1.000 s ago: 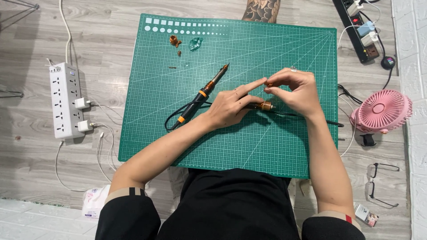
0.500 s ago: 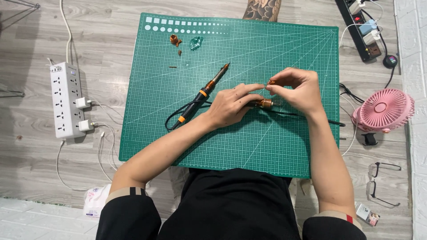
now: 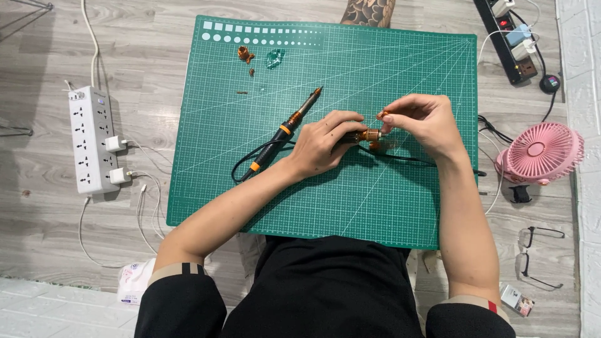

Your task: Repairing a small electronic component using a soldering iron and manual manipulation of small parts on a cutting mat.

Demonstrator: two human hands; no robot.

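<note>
One green cutting mat, two soldering irons: one lying loose mat centre-left, second under left hand. Two power strips: white, black. One pink fan, one pair of glasses. Left hand curled shut round second iron's handle, brass collar poking out. Right hand pinches small orange part at iron's tip, fingers pressed together. Tip itself hidden. Small copper bits near mat's top edge, too small to identify.
</note>
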